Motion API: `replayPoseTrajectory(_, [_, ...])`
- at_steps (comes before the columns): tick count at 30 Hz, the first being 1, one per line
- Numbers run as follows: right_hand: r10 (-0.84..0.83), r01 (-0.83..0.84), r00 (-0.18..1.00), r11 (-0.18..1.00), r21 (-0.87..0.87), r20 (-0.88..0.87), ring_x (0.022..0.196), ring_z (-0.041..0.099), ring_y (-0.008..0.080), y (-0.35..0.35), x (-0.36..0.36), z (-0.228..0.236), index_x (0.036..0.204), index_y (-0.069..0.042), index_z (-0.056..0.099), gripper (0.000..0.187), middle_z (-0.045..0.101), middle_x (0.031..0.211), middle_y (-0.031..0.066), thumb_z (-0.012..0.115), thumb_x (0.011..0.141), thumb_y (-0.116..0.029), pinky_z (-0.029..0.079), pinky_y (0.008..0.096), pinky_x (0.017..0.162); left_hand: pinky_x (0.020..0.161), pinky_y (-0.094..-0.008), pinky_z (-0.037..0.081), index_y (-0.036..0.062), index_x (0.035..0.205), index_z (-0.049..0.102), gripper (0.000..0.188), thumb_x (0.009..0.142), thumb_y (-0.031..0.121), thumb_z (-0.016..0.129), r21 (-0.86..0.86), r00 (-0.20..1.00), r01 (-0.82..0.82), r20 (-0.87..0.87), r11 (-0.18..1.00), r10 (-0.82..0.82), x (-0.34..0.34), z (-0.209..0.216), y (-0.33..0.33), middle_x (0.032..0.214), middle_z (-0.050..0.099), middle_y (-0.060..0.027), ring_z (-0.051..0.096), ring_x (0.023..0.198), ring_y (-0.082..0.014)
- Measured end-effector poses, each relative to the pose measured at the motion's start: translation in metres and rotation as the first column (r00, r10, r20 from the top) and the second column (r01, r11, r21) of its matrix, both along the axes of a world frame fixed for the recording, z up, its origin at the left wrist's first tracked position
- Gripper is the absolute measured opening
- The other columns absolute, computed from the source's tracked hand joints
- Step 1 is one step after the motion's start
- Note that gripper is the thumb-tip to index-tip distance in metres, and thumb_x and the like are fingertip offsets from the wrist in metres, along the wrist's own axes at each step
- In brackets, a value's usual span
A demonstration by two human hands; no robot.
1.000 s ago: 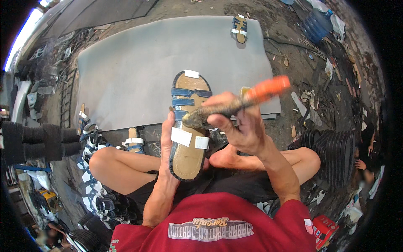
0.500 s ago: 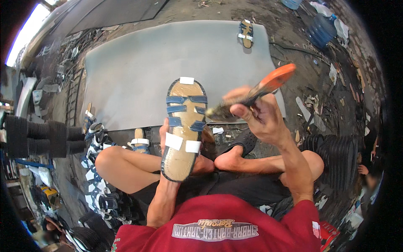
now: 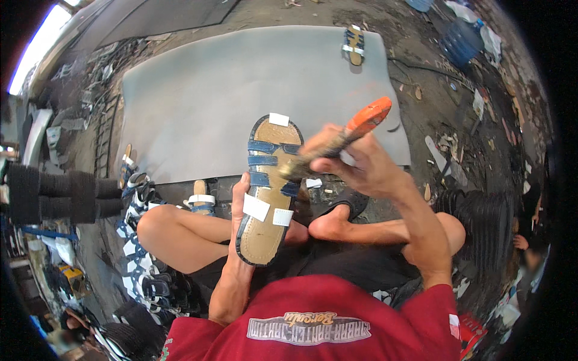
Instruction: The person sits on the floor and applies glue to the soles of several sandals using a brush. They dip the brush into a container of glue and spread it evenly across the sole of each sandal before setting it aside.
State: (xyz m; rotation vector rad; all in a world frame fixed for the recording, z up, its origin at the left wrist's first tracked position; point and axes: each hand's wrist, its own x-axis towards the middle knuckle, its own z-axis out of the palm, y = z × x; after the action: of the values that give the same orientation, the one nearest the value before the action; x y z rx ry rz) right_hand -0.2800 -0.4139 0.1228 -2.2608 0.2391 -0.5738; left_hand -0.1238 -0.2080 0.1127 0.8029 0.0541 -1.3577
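Observation:
My left hand [image 3: 238, 204] is closed around the edge of a sandal insole [image 3: 262, 231], held upright with its tan underside facing me. Blue and white strap ends are folded over that underside, and a dark rim runs round it. Fingers behind the insole are hidden. In my right hand [image 3: 370, 165] is a brush with an orange handle [image 3: 371, 115], its handle pointing up and right. The brush's dark, blurred end lies over the middle of the insole, among the blue strap ends; whether it touches I cannot tell.
A large grey sheet [image 3: 192, 108] covers the ground ahead, with another strapped insole [image 3: 355, 47] at its far right. Several strapped sandal pieces [image 3: 141, 271] are heaped at my left. Black soles [image 3: 475, 240] are stacked at my right. A blue water jug [image 3: 462, 43] lies far right.
My right hand has brought the brush left, from beside the insole to over its middle. The insole has shifted slightly right and tilted a little.

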Motion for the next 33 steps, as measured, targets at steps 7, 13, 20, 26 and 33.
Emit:
replayPoseTrajectory(7, [0.112,-0.169,0.970,0.949,0.266,0.215,0.090,0.069,0.0227,0.047,0.033,0.025,0.112,-0.002,0.073,0.021,0.074,0.108,0.0088,0.073,0.100,-0.020,0.055,0.0366,0.081,0.081,-0.0362,0.058,0.0062,0.140,0.057,0.069,0.102,0.063,0.051,-0.008,0.995,-0.068,0.066,0.998,0.069,-0.002,-0.003,-0.001,0.119,0.071,-0.0108,0.069,0.096,-0.0199])
replayPoseTrajectory(13, [0.036,-0.112,0.986,0.872,0.476,0.165,0.094,0.067,0.0194,0.036,0.018,0.039,0.112,0.001,0.071,0.026,0.073,0.113,0.0095,0.070,0.102,-0.023,0.054,0.0356,0.081,0.085,-0.0354,0.056,0.0074,0.142,0.056,0.071,0.101,0.065,0.051,-0.010,0.976,-0.103,0.193,0.995,0.103,0.004,-0.016,0.002,0.129,0.067,-0.0085,0.066,0.103,-0.0202])
replayPoseTrajectory(20, [0.089,-0.097,0.995,0.975,0.200,0.048,0.088,0.065,0.0223,0.029,0.017,0.027,0.115,-0.002,0.071,0.026,0.072,0.106,0.0092,0.075,0.098,-0.022,0.052,0.0370,0.078,0.101,-0.0372,0.055,0.0042,0.150,0.039,0.056,0.103,0.019,0.065,-0.324,0.990,-0.099,0.063,0.941,0.126,0.036,-0.030,0.018,0.130,0.065,-0.0142,0.067,0.113,-0.0205])
replayPoseTrajectory(26, [0.145,-0.182,0.978,0.947,0.266,0.151,0.091,0.067,0.0206,0.049,0.033,0.025,0.115,-0.002,0.072,0.027,0.072,0.106,0.0091,0.075,0.098,-0.024,0.053,0.0348,0.077,0.097,-0.0338,0.056,0.0044,0.150,0.040,0.051,0.107,0.025,0.058,-0.293,0.960,-0.244,0.066,0.925,0.274,0.019,-0.014,0.010,0.131,0.064,-0.0144,0.067,0.109,-0.0190])
replayPoseTrajectory(33, [0.200,-0.222,0.906,0.975,0.016,0.372,0.088,0.067,0.0250,0.073,0.046,0.020,0.115,-0.001,0.072,0.032,0.075,0.109,0.0064,0.081,0.092,-0.021,0.054,0.0354,0.078,0.088,-0.0303,0.059,0.0052,0.147,0.043,0.051,0.111,0.041,0.048,-0.216,0.941,-0.275,0.139,0.937,0.309,0.015,-0.012,0.002,0.131,0.065,-0.0148,0.068,0.107,-0.0174])
